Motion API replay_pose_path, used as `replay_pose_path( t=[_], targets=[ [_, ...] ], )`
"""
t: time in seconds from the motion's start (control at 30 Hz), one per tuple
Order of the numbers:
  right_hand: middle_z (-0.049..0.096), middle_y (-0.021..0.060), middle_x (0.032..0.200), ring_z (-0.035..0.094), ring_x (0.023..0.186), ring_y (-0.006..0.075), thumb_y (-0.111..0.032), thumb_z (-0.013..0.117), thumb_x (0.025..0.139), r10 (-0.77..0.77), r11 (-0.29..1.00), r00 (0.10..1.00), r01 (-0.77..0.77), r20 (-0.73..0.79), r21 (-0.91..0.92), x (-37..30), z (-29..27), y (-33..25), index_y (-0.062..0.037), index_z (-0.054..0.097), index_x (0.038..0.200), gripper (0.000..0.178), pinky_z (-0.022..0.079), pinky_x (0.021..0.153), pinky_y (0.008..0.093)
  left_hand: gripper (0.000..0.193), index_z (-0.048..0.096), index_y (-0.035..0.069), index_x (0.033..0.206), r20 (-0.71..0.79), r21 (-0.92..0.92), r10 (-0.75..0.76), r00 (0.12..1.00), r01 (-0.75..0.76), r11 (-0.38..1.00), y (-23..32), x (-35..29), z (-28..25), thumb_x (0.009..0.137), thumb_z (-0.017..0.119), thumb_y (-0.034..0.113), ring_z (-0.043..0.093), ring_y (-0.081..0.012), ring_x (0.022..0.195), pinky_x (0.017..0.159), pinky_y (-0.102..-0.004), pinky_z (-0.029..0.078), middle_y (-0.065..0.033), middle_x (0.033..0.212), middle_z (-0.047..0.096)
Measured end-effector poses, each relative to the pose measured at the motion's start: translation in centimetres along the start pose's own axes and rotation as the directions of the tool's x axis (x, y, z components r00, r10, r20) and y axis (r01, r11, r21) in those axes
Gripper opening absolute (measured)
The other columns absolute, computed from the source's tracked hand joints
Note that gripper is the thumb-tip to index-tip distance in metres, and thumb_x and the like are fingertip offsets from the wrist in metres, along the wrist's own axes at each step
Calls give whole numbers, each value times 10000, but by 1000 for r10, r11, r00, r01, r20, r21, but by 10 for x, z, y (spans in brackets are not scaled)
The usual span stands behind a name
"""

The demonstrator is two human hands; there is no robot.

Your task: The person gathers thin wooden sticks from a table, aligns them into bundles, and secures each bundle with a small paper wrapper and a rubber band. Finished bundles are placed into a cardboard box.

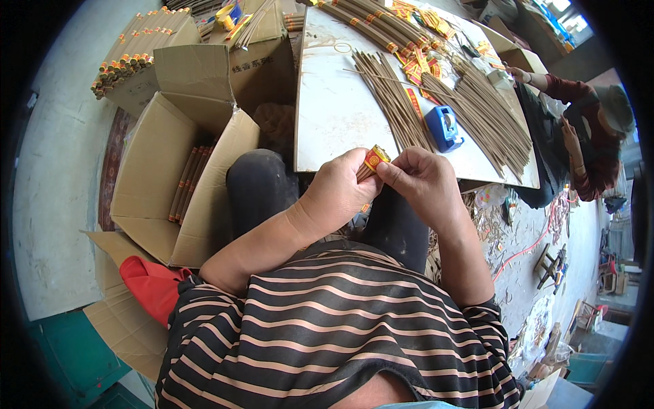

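In my left hand [335, 192] is a bundle of brown incense sticks [365, 173], held above my lap at the table's near edge. A red and yellow paper label [374, 159] wraps around its end. My right hand [428, 183] is closed, thumb and fingers pinching at the label's right side. Most of the bundle is hidden behind my left hand. Just beyond my hands, loose incense sticks [387, 99] lie on the white table [330, 116]. A blue tape dispenser [444, 129] stands among them, to the right of a red and yellow strip [415, 105].
At my left, an open cardboard box [146, 198] holds several labelled bundles [191, 184]. More finished bundles [139, 48] are stacked at the far left. Wrapped bundles [361, 24] lie at the table's far side. Another person [589, 129] works at the table's right. Scraps litter the floor [521, 242].
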State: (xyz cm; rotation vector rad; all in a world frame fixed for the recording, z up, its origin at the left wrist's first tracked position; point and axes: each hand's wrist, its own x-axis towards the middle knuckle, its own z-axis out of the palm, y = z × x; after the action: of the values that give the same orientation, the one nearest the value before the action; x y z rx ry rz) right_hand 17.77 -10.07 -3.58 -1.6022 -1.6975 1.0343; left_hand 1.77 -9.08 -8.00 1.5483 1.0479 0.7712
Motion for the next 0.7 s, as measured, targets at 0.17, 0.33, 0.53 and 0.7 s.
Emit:
replay_pose_path(
  t=[0.17, 0.33, 0.53, 0.7],
  targets=[
    [550, 6, 612, 449, 575, 48, -220, 687, 814, 25, 995, 1000, -24, 3, -92, -1, -4, -5, 28, 621, 750, 265, 370, 491, 221, 221, 525, -52, 1050, -18, 44, 6, 1000, -5, 999, 4, -2, 2, 883, 569, 87, 541, -68, 784, 699, -210, 473, -59, 854, 602],
    [524, 10, 586, 431, 560, 58, -229, 681, 815, 18, 978, 999, -7, 50, -207, 0, -12, -9, 30, 625, 756, 272, 366, 487, 236, 232, 538, -47, 959, -54, 28, 79, 995, -78, 997, -2, 0, 4, 839, 614, 136, 633, -236, 723, 659, -309, 506, -190, 834, 628],
    [468, -4, 560, 390, 552, 56, -286, 690, 806, 84, 975, 994, -67, 72, -211, 2, -13, -6, 27, 616, 721, 332, 340, 464, 250, 197, 540, -37, 1025, -6, -27, 21, 1000, -21, 999, 7, -3, 1, 871, 573, 81, 503, -47, 713, 639, -198, 446, -16, 797, 569],
    [437, -15, 558, 364, 555, 56, -324, 690, 796, 18, 983, 993, 5, 119, -186, 4, -16, -3, 27, 601, 691, 377, 323, 454, 254, 224, 543, -56, 994, 25, -105, 19, 1000, -16, 994, 7, -3, -1, 851, 597, 108, 574, -102, 701, 630, -250, 487, -98, 791, 616]
  ],
)
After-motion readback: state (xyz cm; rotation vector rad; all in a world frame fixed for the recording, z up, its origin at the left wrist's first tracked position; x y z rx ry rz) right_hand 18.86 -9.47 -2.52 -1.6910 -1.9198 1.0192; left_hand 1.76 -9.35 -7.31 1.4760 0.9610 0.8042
